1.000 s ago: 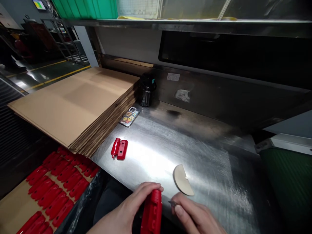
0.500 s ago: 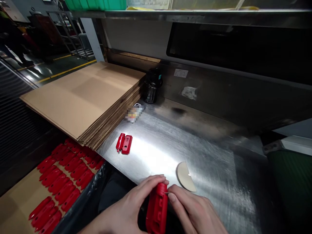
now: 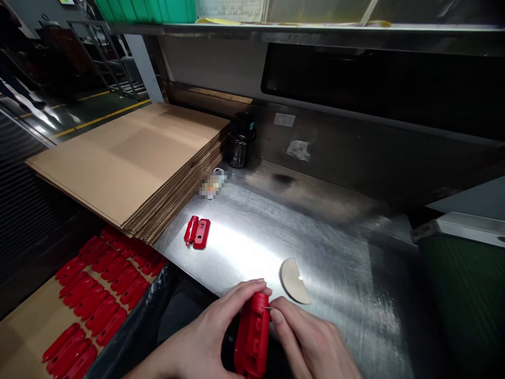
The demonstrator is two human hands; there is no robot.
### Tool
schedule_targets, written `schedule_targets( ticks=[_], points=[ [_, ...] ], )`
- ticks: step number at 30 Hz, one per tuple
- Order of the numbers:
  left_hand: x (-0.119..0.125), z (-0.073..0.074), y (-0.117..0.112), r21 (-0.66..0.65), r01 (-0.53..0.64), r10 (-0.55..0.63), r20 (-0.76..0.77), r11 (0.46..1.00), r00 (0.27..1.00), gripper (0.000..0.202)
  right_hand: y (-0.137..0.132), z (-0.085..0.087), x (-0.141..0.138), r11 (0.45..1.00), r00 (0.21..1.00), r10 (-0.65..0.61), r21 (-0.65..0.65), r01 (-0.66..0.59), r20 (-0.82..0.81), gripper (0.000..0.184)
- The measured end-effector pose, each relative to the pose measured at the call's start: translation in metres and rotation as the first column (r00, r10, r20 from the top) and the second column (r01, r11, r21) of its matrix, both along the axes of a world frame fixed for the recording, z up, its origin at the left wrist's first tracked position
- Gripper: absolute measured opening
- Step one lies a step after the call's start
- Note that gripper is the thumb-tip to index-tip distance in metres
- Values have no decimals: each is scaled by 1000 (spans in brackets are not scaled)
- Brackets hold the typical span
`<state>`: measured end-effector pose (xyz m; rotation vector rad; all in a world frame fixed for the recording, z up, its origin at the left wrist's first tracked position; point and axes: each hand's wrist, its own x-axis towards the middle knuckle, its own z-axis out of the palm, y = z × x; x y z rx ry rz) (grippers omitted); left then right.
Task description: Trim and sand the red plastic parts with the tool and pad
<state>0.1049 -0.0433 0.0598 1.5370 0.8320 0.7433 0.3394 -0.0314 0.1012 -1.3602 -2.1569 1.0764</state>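
My left hand [image 3: 211, 329] is wrapped round a red plastic part [image 3: 252, 337], a moulded piece with a round end and openings along its side. Held upright near the table's front edge, its round end faces away from me. Between thumb and forefinger, my right hand [image 3: 310, 334] pinches a thin metal tool [image 3: 269, 308]; its tip meets the part's side just below the round end. Most of the tool is hidden in my fingers. A pale half-round disc [image 3: 295, 281] lies just beyond my right hand. Farther left, another red plastic part [image 3: 197, 232] rests on the metal table [image 3: 236, 226].
Stacked cardboard sheets [image 3: 130, 158] overhang the table's left side. Below, rows of red parts [image 3: 90, 295] lie on cardboard. A dark lidded jar [image 3: 239, 139] stands at the back, near a blurred card [image 3: 213, 184]. A metal shelf [image 3: 295, 37] crosses above; a green surface [image 3: 461, 295] is right.
The whole view has shifted slightly, so the table and its things appear a little farther left. Both hands keep their hold, and the tool tip stays against the red part.
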Motion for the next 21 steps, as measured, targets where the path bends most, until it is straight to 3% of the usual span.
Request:
schedule_targets(
  ticks=[5,12,21],
  points=[
    [-1,1,-1,-3,-1,1,-11,1000,1000,118,-2,1,1,999,1000,-1,43,0,26,30],
    [-4,4,-3,39,5,-3,-66,999,998,121,-2,4,1,966,988,13,253,-51,151,20],
    [-5,10,2,152,39,-28,-71,988,997,127,-3,5,3,963,976,51,248,-103,209,23]
  ],
)
